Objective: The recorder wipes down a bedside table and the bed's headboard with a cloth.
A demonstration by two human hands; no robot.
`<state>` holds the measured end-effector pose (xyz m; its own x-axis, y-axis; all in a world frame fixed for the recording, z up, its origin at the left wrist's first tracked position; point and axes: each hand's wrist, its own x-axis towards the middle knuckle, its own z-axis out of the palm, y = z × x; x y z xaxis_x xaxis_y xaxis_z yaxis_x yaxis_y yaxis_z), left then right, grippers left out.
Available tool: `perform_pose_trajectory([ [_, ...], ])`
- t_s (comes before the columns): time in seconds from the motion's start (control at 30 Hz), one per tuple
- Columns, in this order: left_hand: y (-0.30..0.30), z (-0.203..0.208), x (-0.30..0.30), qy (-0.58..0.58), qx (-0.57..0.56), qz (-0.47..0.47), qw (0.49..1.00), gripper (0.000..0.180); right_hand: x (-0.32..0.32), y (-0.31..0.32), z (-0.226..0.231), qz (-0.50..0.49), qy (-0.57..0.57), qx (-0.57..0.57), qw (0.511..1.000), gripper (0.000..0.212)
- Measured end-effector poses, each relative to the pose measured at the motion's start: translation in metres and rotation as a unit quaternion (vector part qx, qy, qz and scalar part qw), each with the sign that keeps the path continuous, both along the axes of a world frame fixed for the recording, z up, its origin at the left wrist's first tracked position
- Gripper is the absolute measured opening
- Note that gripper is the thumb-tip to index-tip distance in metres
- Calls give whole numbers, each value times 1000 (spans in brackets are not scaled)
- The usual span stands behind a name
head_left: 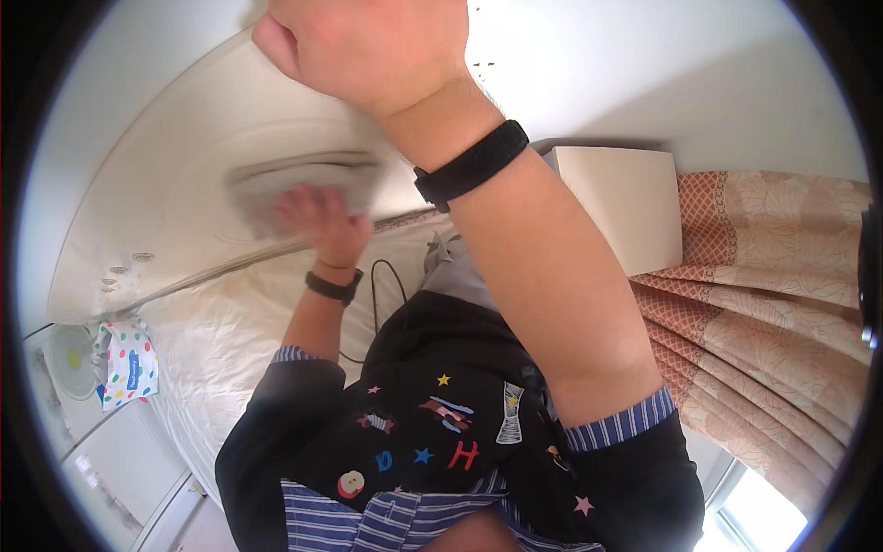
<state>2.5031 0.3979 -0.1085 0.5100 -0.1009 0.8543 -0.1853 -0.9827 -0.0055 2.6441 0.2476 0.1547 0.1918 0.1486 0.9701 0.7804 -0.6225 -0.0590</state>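
A folded light-grey cloth (262,189) lies against the smooth cream headboard (175,179), blurred by motion. My left hand (326,221) presses and holds the cloth there with its fingers over it, a dark band round the wrist. At the top edge of the head view, my right hand (368,46) is raised in front of the headboard and wall. Its thumb side looks curled in, and the other fingers are cut off or turned away, so what it holds, if anything, is hidden. A black strap (478,166) circles that wrist.
Below the headboard spreads a white bed sheet (221,322), with a dark cable (386,267) on it. A cream box-shaped cabinet (625,202) stands at right beside patterned curtains (763,340). At left, a dotted pack (129,363) rests near a pale green round object (69,363).
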Motion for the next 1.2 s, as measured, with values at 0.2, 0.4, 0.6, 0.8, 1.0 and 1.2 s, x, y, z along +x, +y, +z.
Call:
perform_pose_trajectory([
  [0.2,-39,-18,6,29,182,-147,972,33,1,-4,0,-9,-15,-8,1000,20],
  [0.4,-5,19,19,304,247,-391,833,14,-1,-12,2,-22,9,-43,999,18],
  [0.6,97,49,8,21,380,-131,916,42,5,-11,-3,-5,-5,-13,1000,14],
  [0.8,167,154,24,-102,108,30,988,73,5,-9,-6,14,0,-1,1000,11],
  [1.0,184,177,27,-93,109,78,987,72,3,-6,-4,12,5,1,1000,10],
  [1.2,144,134,40,-121,-51,63,989,73,5,-5,-6,14,-2,-3,1000,9],
])
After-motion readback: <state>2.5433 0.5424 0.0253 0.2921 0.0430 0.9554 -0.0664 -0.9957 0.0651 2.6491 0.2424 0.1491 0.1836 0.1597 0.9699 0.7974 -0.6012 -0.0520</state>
